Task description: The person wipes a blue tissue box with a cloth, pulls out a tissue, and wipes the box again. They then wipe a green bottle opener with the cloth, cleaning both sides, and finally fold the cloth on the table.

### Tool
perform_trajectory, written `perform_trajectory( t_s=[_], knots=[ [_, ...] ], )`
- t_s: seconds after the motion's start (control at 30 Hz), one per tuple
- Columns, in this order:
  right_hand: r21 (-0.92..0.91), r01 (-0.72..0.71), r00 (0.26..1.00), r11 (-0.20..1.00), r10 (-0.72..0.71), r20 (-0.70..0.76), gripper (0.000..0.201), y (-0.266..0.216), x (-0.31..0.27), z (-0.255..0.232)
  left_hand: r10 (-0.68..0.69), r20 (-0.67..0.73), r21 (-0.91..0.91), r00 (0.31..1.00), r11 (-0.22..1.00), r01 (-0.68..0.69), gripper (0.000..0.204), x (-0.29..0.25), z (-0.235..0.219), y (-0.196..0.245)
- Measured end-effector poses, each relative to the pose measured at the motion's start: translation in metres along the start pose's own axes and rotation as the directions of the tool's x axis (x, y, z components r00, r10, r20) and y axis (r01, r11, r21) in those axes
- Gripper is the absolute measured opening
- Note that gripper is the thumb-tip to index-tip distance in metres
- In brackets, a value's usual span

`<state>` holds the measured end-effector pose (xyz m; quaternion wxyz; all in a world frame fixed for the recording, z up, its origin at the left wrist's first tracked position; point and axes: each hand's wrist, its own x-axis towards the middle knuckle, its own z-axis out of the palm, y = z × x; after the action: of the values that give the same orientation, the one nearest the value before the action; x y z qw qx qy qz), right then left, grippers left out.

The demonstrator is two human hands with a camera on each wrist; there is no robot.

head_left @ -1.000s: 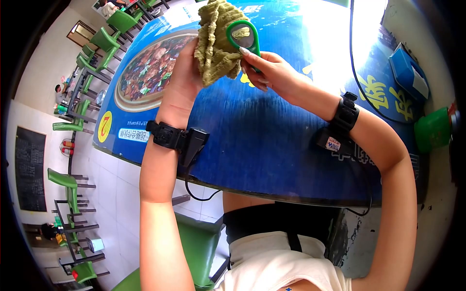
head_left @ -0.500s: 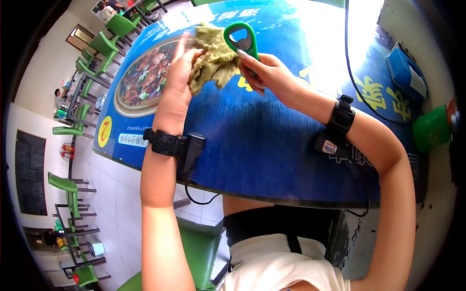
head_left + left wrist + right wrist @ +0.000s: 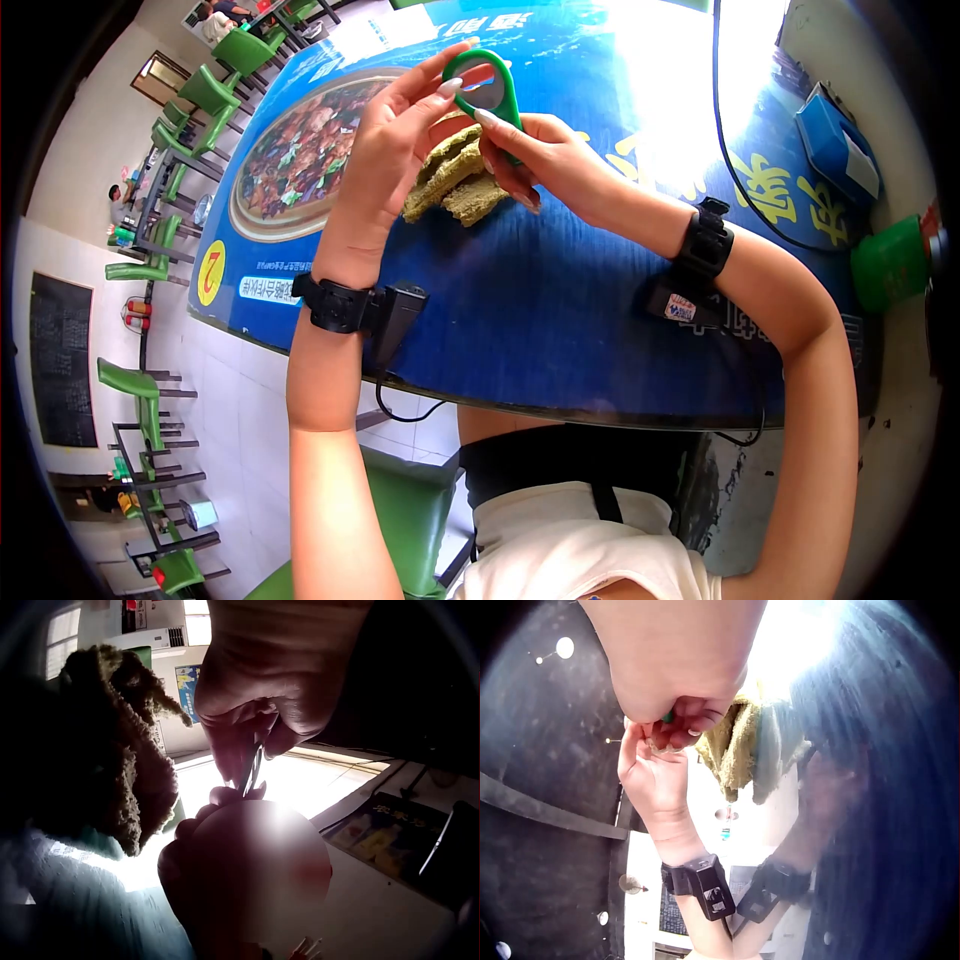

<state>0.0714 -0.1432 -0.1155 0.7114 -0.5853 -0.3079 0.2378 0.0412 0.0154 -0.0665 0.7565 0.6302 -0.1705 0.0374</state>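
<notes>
A green-rimmed bottle opener (image 3: 509, 92) with a metal middle is held up over the blue table. My right hand (image 3: 545, 160) pinches its lower end between thumb and fingers. The thumb and fingers of my left hand (image 3: 400, 130) touch the opener's other end from the left. An olive-green cloth (image 3: 465, 180) lies crumpled on the table below and between the hands, partly hidden by them. In the left wrist view the cloth (image 3: 127, 750) is at the left; in the right wrist view the cloth (image 3: 735, 750) stands beside the hands.
The blue table (image 3: 560, 330) carries printed food pictures and lettering. A blue box (image 3: 840, 145) and a green container (image 3: 890, 265) are at its right edge, with a black cable hanging nearby. Green chairs (image 3: 210, 95) and people are farther off at the left.
My left hand has let go of the cloth, which dropped onto the table, and has moved to the opener. My right hand keeps its pinch on the opener, now tilted slightly left.
</notes>
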Motion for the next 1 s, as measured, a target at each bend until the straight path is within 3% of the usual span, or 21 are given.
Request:
perform_trajectory(
  t_s=[0.3,1.0],
  knots=[
    [-0.048,-0.014,0.999,0.999,0.016,0.047,0.039,0.001,-0.001,0.005,0.008,-0.078,0.056,0.997,0.998,-0.004,0.030,-0.002,0.001,-0.008],
    [-0.123,0.020,0.995,0.992,-0.009,0.094,0.034,0.006,0.001,0.005,0.056,-0.113,0.111,0.992,0.993,-0.043,0.025,-0.003,0.005,-0.011]
  ],
)
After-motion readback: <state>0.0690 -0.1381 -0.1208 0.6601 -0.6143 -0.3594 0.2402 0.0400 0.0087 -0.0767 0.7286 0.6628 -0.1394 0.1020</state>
